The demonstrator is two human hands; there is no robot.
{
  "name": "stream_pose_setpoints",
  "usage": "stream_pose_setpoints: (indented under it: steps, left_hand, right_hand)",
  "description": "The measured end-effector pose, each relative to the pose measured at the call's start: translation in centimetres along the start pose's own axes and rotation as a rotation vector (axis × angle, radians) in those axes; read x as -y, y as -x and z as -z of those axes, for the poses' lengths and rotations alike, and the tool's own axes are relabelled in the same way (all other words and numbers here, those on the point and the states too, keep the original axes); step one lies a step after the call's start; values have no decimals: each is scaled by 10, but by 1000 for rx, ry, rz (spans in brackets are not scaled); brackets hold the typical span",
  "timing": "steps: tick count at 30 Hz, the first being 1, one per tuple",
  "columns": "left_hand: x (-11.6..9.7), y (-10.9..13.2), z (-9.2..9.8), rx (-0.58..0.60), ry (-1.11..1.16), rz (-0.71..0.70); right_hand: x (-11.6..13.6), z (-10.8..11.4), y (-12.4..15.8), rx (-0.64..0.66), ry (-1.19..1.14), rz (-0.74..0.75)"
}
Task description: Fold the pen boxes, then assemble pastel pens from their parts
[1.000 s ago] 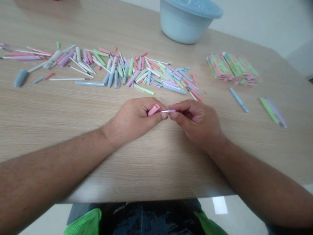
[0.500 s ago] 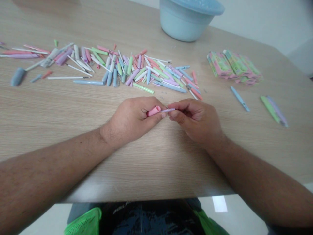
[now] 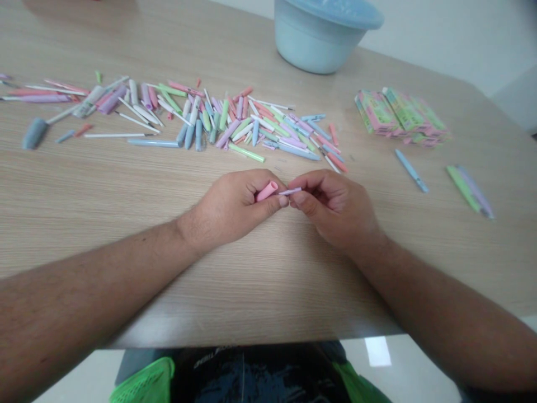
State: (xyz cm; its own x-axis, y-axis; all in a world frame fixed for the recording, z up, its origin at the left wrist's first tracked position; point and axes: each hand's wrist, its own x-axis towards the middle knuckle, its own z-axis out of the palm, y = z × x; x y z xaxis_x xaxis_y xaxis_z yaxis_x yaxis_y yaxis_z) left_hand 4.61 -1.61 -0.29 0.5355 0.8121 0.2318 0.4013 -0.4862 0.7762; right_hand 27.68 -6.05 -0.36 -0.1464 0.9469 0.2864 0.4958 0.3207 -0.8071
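Observation:
My left hand is closed around a pink pen tube, whose hollow end points up and to the right. A thin purple strip, too small to name surely, spans the gap between my two hands. The fingertips of my right hand pinch its right end, while its left end lies by my left thumb and index finger. Both hands nearly touch above the table, in front of a long spread of pen parts in pink, purple, green, blue and white.
A light blue basin stands at the back. Right of it lie stacked pink-and-green packs. A blue pen and a green and purple pair of pens lie nearer right. A grey-blue brush-like object sits far left.
My hands stay together in almost the same place. The pink tube has tilted slightly more upward, and the purple strip has shifted a little. The view has moved slightly.

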Motion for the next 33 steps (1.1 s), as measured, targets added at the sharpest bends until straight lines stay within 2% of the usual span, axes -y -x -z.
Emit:
stream_pose_setpoints:
  steps: [15, 26, 33]
  left_hand:
    - [-2, 0, 2, 13, 10, 17]
    - [8, 0, 1, 49, -34, 40]
    - [4, 1, 4, 62, -46, 57]
  right_hand:
    - [-4, -2, -1, 21, -42, -12]
    - [-13, -8, -2, 81, -116, -73]
    - [-6, -10, -5, 83, -71, -63]
